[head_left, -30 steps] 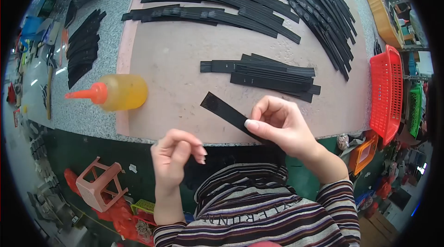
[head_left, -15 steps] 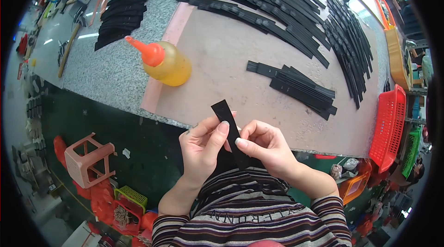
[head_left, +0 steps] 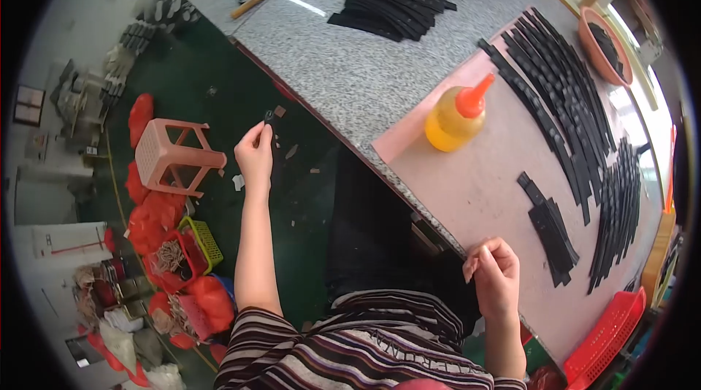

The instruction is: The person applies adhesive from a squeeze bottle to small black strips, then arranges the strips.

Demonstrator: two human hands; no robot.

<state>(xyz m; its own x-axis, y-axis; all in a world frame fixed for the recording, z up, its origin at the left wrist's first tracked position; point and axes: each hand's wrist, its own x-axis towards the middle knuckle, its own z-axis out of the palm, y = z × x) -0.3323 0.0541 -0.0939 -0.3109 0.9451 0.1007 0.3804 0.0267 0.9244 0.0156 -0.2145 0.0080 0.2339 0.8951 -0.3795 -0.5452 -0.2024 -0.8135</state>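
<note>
I see a small dark scrap [head_left: 269, 117] pinched between the fingertips of the left hand [head_left: 255, 153], arm stretched out over the floor near the pink stool [head_left: 175, 156]. The right hand [head_left: 496, 277] is curled closed at the table [head_left: 350, 76] edge, near the glue bottle [head_left: 454, 121]; I cannot tell what it holds. 0.5 s earlier both hands met on 1 black strip.

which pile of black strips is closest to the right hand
The small short stack of black strips, right beside the right hand; other piles lie farther off.
</note>
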